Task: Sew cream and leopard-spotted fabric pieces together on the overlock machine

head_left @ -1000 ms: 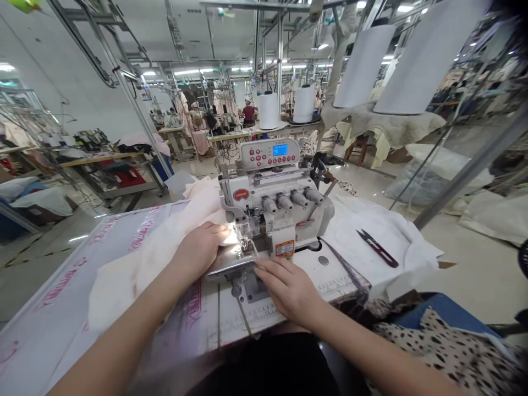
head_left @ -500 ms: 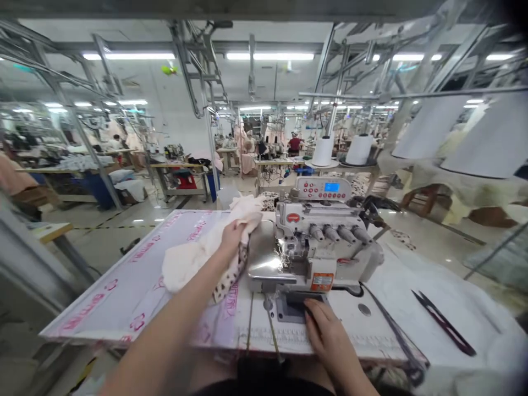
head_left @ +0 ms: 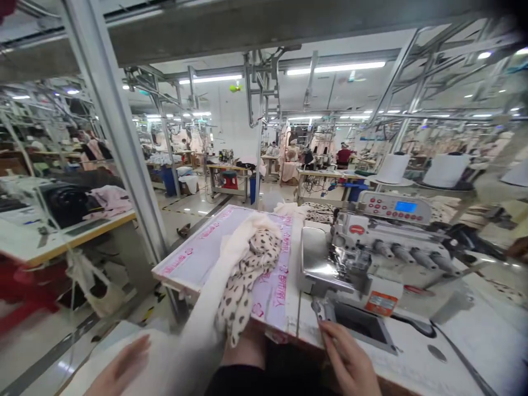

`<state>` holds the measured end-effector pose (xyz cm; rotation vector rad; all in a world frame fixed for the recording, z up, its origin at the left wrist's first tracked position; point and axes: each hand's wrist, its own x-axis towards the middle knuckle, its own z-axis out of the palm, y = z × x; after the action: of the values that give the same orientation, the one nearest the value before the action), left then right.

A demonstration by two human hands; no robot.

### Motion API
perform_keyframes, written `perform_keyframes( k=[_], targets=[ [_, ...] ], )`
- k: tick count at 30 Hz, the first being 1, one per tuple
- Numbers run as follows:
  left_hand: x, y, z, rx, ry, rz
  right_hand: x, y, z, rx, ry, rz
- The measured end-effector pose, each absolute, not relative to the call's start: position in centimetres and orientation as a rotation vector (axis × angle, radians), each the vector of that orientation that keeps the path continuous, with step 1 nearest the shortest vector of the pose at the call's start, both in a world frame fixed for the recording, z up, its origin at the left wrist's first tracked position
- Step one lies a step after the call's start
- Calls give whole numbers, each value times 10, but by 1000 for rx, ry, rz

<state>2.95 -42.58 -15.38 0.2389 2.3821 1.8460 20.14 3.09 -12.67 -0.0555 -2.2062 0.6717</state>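
Note:
Low at the left, my left hand is blurred by motion, fingers stretched out. It lies over or against white fabric; the exact contact is smeared. That fabric trails up onto the table, joining a cream piece with dark spots that hangs over the front edge. My right hand rests at the table's front edge with fingers extended, beside the grey recessed slot. Its fingertips are near a small metal knob and cord below the overlock sewing machine.
Purple-white printed film covers the left of the table. White thread cones stand behind the machine. A metal post rises at left, near another sewing table. Spotted fabric lies behind the machine.
My view has turned left. My left hand has moved from the cloth beside the machine down to the lower left, and the cloth now trails that way. My right hand has shifted from the slot to the table edge.

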Motion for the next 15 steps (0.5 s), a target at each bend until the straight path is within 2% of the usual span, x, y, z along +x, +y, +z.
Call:
perform_keyframes(
  k=[3, 5, 10, 15],
  targets=[
    [30, -389, -120, 118, 2791, 1949, 176, -12, -111, 55, -2230, 891],
    [21, -346, -83, 457, 2891, 1865, 161, -32, -100, 100, -2235, 989],
    [-21, -231, -7, 919, 2799, 1776, 153, -54, -87, 202, -2250, 1122],
    [-57, -171, 6, 1004, 2610, 1746, 175, -43, -100, 197, -2299, 1104]
  ],
)
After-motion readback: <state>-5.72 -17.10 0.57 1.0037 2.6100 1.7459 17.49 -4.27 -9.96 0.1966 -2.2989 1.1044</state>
